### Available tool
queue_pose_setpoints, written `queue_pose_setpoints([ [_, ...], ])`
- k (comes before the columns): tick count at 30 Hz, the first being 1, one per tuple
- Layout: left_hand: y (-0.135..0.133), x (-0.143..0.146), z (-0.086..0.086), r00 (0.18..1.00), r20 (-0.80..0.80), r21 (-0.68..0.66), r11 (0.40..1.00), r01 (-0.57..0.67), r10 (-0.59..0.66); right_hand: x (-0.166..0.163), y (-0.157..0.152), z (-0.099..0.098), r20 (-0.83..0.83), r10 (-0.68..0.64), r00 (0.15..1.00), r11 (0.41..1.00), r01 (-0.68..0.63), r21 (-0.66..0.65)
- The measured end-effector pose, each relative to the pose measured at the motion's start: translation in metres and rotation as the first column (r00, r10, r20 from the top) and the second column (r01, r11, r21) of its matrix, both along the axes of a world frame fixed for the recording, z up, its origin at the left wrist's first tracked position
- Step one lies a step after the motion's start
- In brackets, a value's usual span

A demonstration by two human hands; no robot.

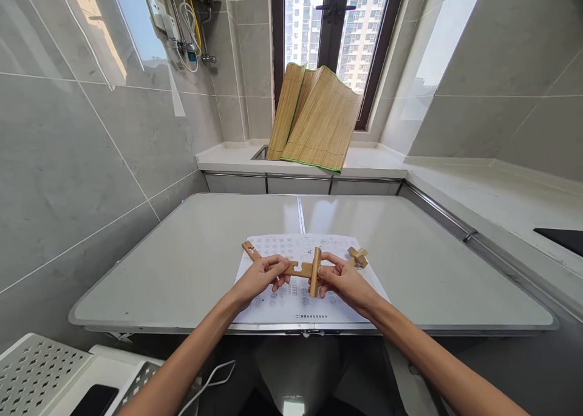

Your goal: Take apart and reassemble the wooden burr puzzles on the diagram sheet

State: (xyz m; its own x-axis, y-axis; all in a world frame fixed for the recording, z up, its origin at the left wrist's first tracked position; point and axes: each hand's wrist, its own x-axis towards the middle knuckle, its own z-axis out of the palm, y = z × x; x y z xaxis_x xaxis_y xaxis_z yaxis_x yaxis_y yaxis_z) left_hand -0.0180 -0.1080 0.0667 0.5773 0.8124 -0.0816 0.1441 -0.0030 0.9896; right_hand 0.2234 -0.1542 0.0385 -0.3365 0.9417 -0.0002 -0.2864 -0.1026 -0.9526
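My left hand pinches a notched flat wooden puzzle piece that points right. In my right hand is an upright wooden puzzle bar, touching the right end of the notched piece. Both are above a printed paper sheet with small diagrams. Another notched wooden piece shows beyond my left hand; its lower end is hidden, so I cannot tell if the hand touches it. A small cluster of crossed wooden pieces lies at the sheet's right edge, beyond my right hand.
The sheet lies on a white folding table with a centre seam. Behind it, a folded bamboo mat leans by the window. Tiled walls flank the table. At lower left are a white perforated stand, a phone and a white cable.
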Motion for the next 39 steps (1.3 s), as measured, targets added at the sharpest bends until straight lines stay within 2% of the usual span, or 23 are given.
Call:
queue_pose_setpoints([
  [2,-0.002,0.000,0.000,1.000,0.011,-0.017,1.000,-0.005,0.005,0.000,0.001,-0.001,-0.017,-0.018,1.000,1.000,0.018,-0.009],
  [8,-0.007,-0.001,0.001,0.999,0.035,-0.054,0.998,-0.033,0.035,0.004,-0.002,0.003,-0.009,0.109,0.994,0.994,-0.109,0.002],
  [17,-0.008,-0.006,-0.005,0.999,-0.009,-0.035,0.999,-0.035,0.034,-0.001,-0.004,-0.001,0.006,0.081,0.997,0.996,-0.081,0.036],
  [24,-0.008,0.002,-0.003,0.998,0.015,-0.066,0.996,-0.062,0.064,0.000,-0.004,-0.005,-0.056,-0.006,0.998,1.000,0.005,-0.020],
  [32,-0.006,-0.002,-0.005,0.998,0.014,-0.053,0.996,-0.067,0.068,0.000,-0.005,-0.003,-0.083,0.033,0.996,0.999,-0.036,-0.039],
  [39,-0.009,-0.010,-0.009,0.996,0.009,-0.058,0.995,-0.083,0.084,-0.005,-0.002,-0.001,-0.028,0.053,0.998,0.999,-0.053,0.003],
])
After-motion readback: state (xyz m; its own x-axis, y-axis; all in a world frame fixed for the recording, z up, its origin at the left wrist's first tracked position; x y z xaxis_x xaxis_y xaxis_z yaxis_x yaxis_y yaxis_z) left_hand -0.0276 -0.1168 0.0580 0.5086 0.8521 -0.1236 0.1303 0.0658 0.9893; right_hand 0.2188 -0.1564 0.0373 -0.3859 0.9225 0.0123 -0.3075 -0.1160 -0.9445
